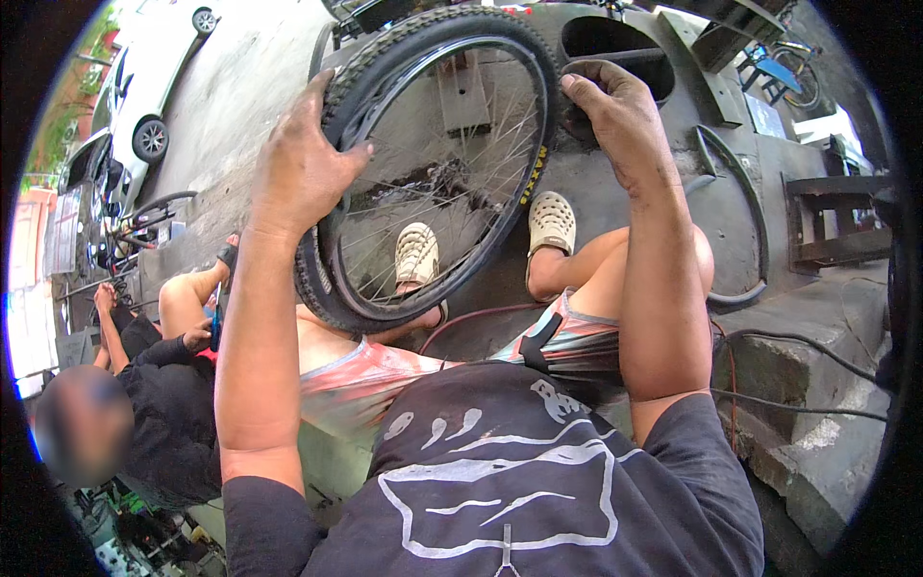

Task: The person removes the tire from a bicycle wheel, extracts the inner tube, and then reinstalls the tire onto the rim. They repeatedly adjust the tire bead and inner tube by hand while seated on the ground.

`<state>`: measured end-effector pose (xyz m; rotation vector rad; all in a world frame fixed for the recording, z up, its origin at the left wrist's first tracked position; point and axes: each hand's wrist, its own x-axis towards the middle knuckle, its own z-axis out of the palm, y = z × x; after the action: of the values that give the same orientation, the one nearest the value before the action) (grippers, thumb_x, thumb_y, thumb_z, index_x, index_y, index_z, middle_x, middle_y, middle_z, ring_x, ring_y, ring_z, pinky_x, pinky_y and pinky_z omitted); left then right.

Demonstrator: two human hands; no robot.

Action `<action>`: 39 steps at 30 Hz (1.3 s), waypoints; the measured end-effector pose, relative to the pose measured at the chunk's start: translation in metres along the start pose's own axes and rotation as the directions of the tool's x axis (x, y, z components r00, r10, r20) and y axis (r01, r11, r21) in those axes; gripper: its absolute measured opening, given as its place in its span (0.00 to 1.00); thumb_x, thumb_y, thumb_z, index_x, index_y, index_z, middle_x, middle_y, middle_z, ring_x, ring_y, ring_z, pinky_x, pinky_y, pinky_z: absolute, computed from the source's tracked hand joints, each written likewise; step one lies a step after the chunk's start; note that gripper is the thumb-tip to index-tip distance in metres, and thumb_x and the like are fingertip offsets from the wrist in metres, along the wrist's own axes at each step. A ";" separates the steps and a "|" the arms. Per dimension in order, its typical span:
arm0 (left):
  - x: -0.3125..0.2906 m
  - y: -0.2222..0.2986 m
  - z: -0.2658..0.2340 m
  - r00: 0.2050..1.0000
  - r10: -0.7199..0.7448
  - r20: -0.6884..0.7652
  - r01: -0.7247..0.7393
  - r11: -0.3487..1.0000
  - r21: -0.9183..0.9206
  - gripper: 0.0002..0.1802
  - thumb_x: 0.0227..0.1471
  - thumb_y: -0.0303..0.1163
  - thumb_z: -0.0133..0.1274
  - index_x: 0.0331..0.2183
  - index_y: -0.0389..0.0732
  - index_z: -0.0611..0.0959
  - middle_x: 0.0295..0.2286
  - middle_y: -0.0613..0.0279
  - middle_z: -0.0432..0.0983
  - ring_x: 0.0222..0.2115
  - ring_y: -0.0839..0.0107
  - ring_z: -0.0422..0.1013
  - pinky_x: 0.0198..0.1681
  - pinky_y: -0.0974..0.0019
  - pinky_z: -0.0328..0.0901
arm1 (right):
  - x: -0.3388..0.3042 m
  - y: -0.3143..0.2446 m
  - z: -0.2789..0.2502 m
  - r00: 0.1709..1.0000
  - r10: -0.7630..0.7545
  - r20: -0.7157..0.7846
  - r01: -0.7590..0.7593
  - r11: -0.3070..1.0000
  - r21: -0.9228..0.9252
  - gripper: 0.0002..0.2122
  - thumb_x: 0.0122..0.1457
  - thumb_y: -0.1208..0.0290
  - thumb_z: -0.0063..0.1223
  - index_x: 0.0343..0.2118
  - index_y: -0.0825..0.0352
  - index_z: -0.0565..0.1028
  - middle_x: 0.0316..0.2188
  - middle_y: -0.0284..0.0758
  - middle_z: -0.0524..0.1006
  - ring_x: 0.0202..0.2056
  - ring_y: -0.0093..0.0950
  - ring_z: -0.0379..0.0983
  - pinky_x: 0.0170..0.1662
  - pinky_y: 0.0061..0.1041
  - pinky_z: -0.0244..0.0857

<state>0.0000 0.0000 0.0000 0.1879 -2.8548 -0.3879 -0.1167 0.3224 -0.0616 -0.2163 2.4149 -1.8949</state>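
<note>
A bicycle wheel [538, 115] with a knobbly black tyre stands tilted in front of my legs, its spokes and rim showing. At the left side part of the tyre stands away from the rim. There my left hand [303, 163] grips the tyre, fingers along its outer tread and thumb stretched toward the rim. By the wheel's upper right edge, my right hand [615, 111] is closed, thumb against curled fingers. Whatever its fingertips hold, if anything, is hidden, and I cannot tell whether they touch the tyre.
A black two-part bin [663, 72] stands beyond my right hand. A loose tyre or tube [758, 207] lies on the floor at right, beside concrete steps [808, 385] with cables. Another person [168, 423] sits close at my left; a white car [159, 82] is farther off.
</note>
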 end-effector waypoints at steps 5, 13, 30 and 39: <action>0.005 -0.001 -0.001 0.999 0.042 -0.034 -0.041 0.999 0.019 0.49 0.47 0.42 0.71 0.67 0.37 0.72 0.57 0.38 0.78 0.59 0.45 0.76 0.64 0.51 0.69 | -0.006 -0.010 0.016 0.982 -0.166 0.094 0.188 0.921 -0.341 0.19 0.64 0.61 0.63 0.51 0.71 0.83 0.41 0.48 0.87 0.43 0.40 0.85 0.50 0.37 0.76; -0.018 -0.042 -0.012 1.000 0.014 0.012 -0.011 0.975 -0.223 0.53 0.45 0.49 0.74 0.66 0.34 0.73 0.57 0.40 0.79 0.58 0.49 0.76 0.64 0.52 0.67 | -0.032 -0.021 0.032 0.927 -0.077 0.366 0.270 0.816 -0.511 0.18 0.64 0.66 0.64 0.53 0.72 0.82 0.47 0.52 0.85 0.48 0.44 0.84 0.55 0.39 0.75; -0.093 -0.079 -0.001 0.971 -0.177 0.158 0.235 0.809 -0.539 0.53 0.42 0.32 0.75 0.67 0.31 0.69 0.56 0.50 0.79 0.56 0.59 0.75 0.65 0.58 0.65 | -0.037 -0.017 0.046 0.868 -0.007 0.496 0.309 0.790 -0.530 0.21 0.59 0.65 0.66 0.51 0.73 0.80 0.47 0.54 0.83 0.54 0.50 0.79 0.58 0.46 0.72; -0.093 -0.085 0.007 0.974 -0.195 0.119 0.227 0.781 -0.581 0.48 0.44 0.25 0.72 0.66 0.31 0.70 0.52 0.54 0.79 0.51 0.64 0.76 0.61 0.60 0.68 | -0.014 0.002 0.012 0.973 -0.207 0.105 0.232 0.841 -0.490 0.12 0.63 0.68 0.59 0.45 0.68 0.85 0.42 0.49 0.86 0.45 0.46 0.84 0.51 0.42 0.76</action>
<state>0.0953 -0.0642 -0.0517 0.3773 -2.6025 -1.3213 -0.1012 0.3130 -0.0669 -0.5805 2.9065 -1.2554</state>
